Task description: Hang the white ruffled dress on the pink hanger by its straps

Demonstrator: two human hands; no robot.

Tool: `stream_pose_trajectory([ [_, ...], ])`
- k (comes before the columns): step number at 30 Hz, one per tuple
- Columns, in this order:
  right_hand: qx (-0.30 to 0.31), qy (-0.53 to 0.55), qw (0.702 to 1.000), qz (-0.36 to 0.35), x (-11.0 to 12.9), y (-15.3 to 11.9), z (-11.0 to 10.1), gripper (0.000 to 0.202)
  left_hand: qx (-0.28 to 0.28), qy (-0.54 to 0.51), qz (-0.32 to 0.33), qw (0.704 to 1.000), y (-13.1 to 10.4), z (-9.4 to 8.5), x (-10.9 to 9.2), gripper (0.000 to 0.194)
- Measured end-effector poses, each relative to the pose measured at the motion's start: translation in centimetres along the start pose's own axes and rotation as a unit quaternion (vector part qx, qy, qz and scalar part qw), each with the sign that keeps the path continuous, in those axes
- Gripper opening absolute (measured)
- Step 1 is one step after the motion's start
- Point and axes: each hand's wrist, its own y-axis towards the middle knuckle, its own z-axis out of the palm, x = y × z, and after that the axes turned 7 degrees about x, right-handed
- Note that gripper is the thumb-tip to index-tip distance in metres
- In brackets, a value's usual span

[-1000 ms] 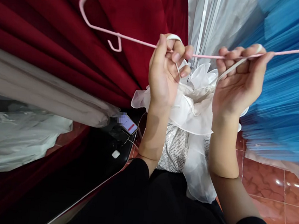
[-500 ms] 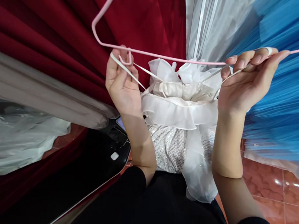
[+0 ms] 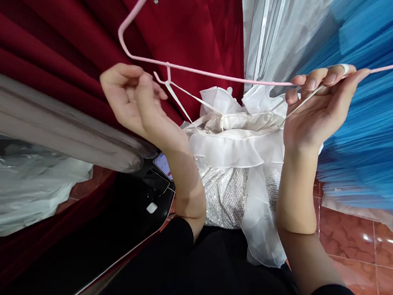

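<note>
A pink hanger (image 3: 217,76) runs sideways across the view above a white ruffled dress (image 3: 227,150) with a silvery sequined body. One thin white strap (image 3: 180,103) hangs over the hanger's small left hook. Just left of that hook is my left hand (image 3: 135,97), its fingers loosely curled and nothing visible in them. My right hand (image 3: 321,101) grips the hanger's bar between thumb and fingers. The dress's other strap (image 3: 303,102) passes up into that hand, its upper end partly hidden by the fingers. A white band circles one right finger.
Dark red fabric (image 3: 201,23) hangs behind on the left, blue tulle (image 3: 374,137) on the right. At lower left a black surface (image 3: 113,213) carries a phone (image 3: 163,165) and a small white case (image 3: 151,207). Red floor tiles (image 3: 351,232) show at lower right.
My left hand has let go of the left strap and moved left, leaving the strap on the hanger's hook. My right hand has shifted slightly left, still gripping the hanger.
</note>
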Motion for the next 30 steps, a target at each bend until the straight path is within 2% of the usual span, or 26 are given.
stream_pose_trajectory([
  [3, 0.0, 0.042, 0.999, 0.008, -0.2, 0.2, 0.2, 0.031, 0.016, 0.003, -0.005, 1.0, -0.2, 2.4, 0.6, 0.031],
  [6, -0.021, 0.028, 0.999, 0.029, 0.1, -0.1, 0.7, 0.034, 0.055, -0.021, 0.001, 0.998, -0.5, 4.7, 1.0, 0.027],
  [8, -0.022, 0.036, 0.998, 0.039, 0.5, -0.3, 1.2, 0.035, 0.103, -0.082, 0.02, 0.991, -0.5, 5.9, 1.2, 0.025],
  [10, -0.004, 0.071, 0.997, 0.041, 0.8, -0.6, 1.6, 0.034, 0.131, -0.158, 0.047, 0.977, -0.4, 6.9, 1.4, 0.033],
  [12, 0.01, 0.095, 0.995, 0.042, 1.2, -0.6, 1.6, 0.033, 0.111, -0.195, 0.072, 0.972, -0.3, 7.5, 1.4, 0.036],
  [15, -0.031, 0.055, 0.997, 0.038, 2.0, -0.3, 0.1, 0.031, 0.059, -0.201, 0.104, 0.972, 0.0, 7.9, 1.3, 0.034],
  [17, -0.09, 0.033, 0.995, 0.027, 2.8, 0.0, -2.1, 0.033, 0.065, -0.235, 0.129, 0.961, 0.3, 7.8, 1.2, 0.034],
  [19, -0.14, 0.043, 0.989, 0.03, 3.8, 0.2, -4.6, 0.044, 0.08, -0.261, 0.14, 0.952, 0.6, 7.6, 1.3, 0.035],
  [22, -0.224, 0.017, 0.974, 0.02, 5.2, 0.2, -7.6, 0.052, 0.046, -0.213, 0.119, 0.969, 0.7, 7.3, 1.6, 0.035],
  [25, -0.208, -0.046, 0.977, -0.013, 6.2, 0.2, -8.4, 0.047, -0.005, -0.133, 0.101, 0.986, 0.6, 7.1, 1.8, 0.035],
  [30, -0.11, -0.156, 0.979, -0.071, 6.3, 0.5, -6.9, 0.038, 0.003, -0.14, 0.116, 0.983, 0.9, 6.8, 1.3, 0.04],
])
